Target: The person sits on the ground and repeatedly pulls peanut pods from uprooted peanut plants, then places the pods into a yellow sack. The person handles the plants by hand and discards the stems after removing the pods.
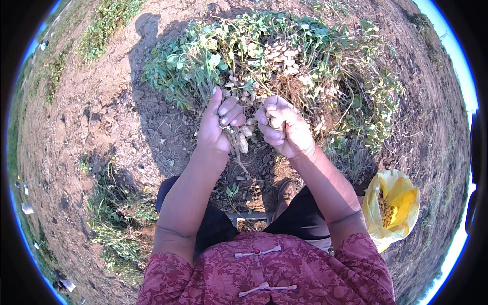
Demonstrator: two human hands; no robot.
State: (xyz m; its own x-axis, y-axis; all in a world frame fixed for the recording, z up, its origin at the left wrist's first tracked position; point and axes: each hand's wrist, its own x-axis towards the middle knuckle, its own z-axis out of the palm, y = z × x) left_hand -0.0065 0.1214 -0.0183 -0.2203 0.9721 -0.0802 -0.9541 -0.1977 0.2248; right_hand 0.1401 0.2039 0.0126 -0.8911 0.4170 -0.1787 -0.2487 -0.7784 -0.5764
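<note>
Two bare hands are occupied with peanuts at the near edge of a heap of uprooted peanut plants (188, 68). In the left hand (220, 122), a small peanut sprig (243, 142) is gripped by curled fingers, with the thumb raised beside them; its pods and thin root are left hanging below the palm. In the right hand (285, 127), a few peanut pods (276, 122) are pinched between thumb and fingertips, close beside the sprig; whether these pods have been fully parted from a stem cannot be told.

Part of the picking can be judged done: a quantity of loose pods (386, 209) is held inside the yellow sack (373, 223), which is set on the ground beyond the right knee with its mouth spread. Far more appears to be left. Pale clusters of pods (282, 58) are seen among the leaves and reddish roots (291, 90) of the heap, and several pods are shown on the sprig itself. At the left, more cut greenery (117, 213) is laid on the dry soil (76, 168); whether any pods are borne there cannot be made out.
</note>
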